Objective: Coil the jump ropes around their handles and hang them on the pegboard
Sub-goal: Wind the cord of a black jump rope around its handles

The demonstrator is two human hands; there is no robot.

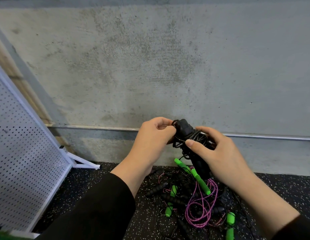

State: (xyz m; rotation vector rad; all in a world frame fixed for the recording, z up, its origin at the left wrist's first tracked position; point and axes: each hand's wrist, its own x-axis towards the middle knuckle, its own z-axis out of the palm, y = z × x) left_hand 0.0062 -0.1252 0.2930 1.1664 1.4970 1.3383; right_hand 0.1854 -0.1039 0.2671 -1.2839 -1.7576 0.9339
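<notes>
step in hand looked like the tail end of coiling: black jump rope [190, 135] was wound around its paired black handles [200, 164], bundle held up in front of the concrete wall [150, 58], roughly centre frame, slightly toward 5 o'clock. left hand [154, 135] sat at 9 o'clock of the bundle, fingers curled tight, pinching a loop of cord near the handle tops. right hand [218, 153] sat at 3 o'clock, thumb [191, 143] pressed across the wraps, fingers curled round behind the handles; fingertips on the far side hidden. my read: next move is tucking the loose end under a wrap so the coil locks, needs steady thumb pressure or the wraps slip. then carry to the pegboard [21, 153], leaning at 9 o'clock from the hands, well apart; no hooks visible on it from here. pile of uncoiled ropes [194, 201] lay on the speckled floor mat [99, 174] at 6 o'clock below the hands, green handles, black handles and a pink cord tangled together, so plenty left to do.
</notes>
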